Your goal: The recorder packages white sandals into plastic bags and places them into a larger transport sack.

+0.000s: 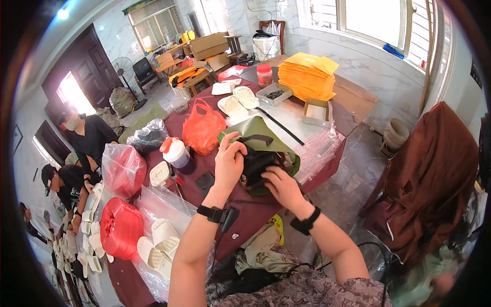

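Note:
A green bag point(255, 126) with a black strap stands open at the table's near edge, in front of me. Inside it shows a black, soft-looking item point(257, 165), whose kind I cannot make out. My left hand point(230, 161) has its fingers bent over the bag's left rim and grips it. On the other side, my right hand point(282, 185) closes its fingers on the black item at the bag's mouth. Both wrists wear black bands. Beside my left forearm lies a dark phone-like object point(205, 182).
Around the bag on the maroon-covered table point(245, 217) are white slippers point(234, 109), an orange plastic bag point(203, 128), a lidded cup point(177, 155), a red twine roll point(121, 228) and stacked yellow envelopes point(306, 79). A cloth-draped chair point(427, 179) stands right. People handle slippers at left.

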The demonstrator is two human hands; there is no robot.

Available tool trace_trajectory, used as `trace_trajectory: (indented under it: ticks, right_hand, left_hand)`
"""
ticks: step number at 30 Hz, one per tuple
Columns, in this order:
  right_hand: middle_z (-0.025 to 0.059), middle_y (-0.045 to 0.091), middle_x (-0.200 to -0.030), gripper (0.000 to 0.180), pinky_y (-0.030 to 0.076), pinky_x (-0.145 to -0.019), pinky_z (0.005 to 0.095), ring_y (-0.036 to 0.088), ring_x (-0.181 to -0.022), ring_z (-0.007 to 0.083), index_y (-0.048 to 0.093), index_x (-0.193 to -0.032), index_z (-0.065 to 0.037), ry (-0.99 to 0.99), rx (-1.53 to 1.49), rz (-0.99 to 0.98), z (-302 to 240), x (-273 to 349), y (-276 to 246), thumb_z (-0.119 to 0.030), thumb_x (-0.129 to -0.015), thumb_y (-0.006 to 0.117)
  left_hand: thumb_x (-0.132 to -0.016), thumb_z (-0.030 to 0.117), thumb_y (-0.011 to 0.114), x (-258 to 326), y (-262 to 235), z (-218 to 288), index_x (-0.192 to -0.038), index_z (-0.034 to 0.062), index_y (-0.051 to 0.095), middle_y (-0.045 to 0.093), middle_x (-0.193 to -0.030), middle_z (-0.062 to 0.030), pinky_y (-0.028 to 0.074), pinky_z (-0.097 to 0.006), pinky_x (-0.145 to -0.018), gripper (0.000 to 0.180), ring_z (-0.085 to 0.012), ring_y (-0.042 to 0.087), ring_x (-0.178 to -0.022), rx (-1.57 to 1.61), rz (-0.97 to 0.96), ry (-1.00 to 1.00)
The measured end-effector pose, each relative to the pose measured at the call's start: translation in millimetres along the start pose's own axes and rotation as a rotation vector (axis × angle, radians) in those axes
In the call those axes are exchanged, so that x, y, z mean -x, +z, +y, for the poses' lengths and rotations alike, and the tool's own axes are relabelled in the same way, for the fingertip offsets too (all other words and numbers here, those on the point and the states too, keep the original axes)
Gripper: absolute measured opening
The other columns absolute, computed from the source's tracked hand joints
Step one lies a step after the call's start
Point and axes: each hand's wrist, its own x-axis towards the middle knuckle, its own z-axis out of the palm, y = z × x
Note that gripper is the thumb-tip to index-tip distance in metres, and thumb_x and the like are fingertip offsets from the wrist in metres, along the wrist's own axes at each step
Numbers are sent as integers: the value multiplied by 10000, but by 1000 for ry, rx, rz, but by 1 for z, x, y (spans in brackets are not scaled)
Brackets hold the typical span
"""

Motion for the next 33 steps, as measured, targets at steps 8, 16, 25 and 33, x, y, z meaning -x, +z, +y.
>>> trace_trajectory:
  ticks: [8, 16, 25, 33]
  right_hand:
    - [165, 545, -1156, 350, 465, -895, 430, 561, -1027, 362, 573, -1131, -14, -61, 103, -71, 25, -52, 41, -114, -806, 658]
    - [111, 632, -803, 244, 488, -703, 415, 598, -761, 355, 608, -816, -37, 531, 108, 414, 46, 11, -38, -232, -786, 753]
    - [100, 585, -696, 282, 446, -616, 349, 536, -637, 221, 597, -818, -2, 528, -246, 285, 68, -68, -52, -256, -940, 595]
    - [-29, 610, -812, 214, 440, -638, 211, 542, -724, 45, 652, -975, -9, 466, -906, 306, -10, -91, -196, -181, -993, 527]
  left_hand:
    - [-762, -57, 549, 12, -7, 3, -1077, 103, 590, 583, -1236, -143, 513, -419, -819, 355, -370, 612, -1031, -79, -62, 32]
    - [-750, -8, 616, 13, 1, -9, -1283, 93, 536, 644, -1120, -159, 500, -418, -867, 549, -374, 614, -1033, -88, 50, -19]
    - [-796, 22, 632, -51, -31, 5, -1098, 92, 702, 672, -805, -218, 508, -433, -697, 318, -367, 667, -733, -240, 259, -75]
    - [-835, 36, 601, -29, -45, 119, -1260, -10, 579, 590, -885, 4, 387, -226, -603, 428, -57, 492, -737, 529, -184, -234]
